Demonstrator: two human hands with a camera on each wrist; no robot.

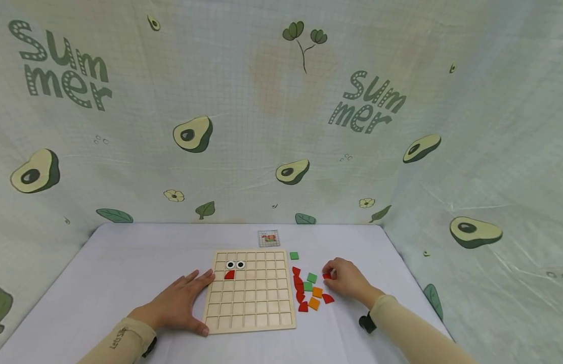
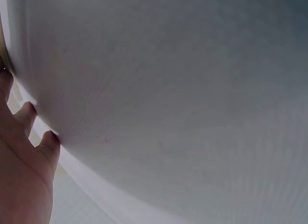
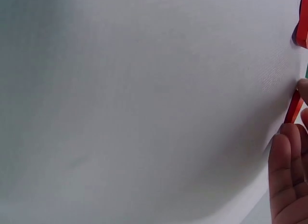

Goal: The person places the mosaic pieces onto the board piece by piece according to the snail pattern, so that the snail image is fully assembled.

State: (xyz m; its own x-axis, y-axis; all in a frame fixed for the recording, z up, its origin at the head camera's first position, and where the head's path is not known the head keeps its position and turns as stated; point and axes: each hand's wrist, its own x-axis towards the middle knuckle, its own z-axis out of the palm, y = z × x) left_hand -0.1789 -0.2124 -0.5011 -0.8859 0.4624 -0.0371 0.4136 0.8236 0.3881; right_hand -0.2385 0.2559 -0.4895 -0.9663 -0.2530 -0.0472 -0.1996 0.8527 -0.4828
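A square wooden grid board [image 1: 250, 306] lies on the white table. My left hand [image 1: 181, 302] rests at its left edge, fingers and thumb spread, touching the frame. Two round eye pieces [image 1: 235, 265] sit side by side near the board's upper left. Below the left one is a red quarter-circle piece [image 1: 229, 275]. Right of the board, my right hand [image 1: 348, 279] pinches another red quarter-circle piece [image 1: 327, 276] between thumb and fingers. In the right wrist view that red piece [image 3: 293, 107] shows at the fingertips, low over the tabletop.
Between board and right hand lie several red pieces [image 1: 299, 285], green squares [image 1: 312, 278] and orange squares [image 1: 314, 303]. One red piece [image 1: 328, 299] lies just below the right hand. A small picture card [image 1: 269, 238] lies behind the board. Patterned cloth [image 1: 245, 192] hangs behind the table.
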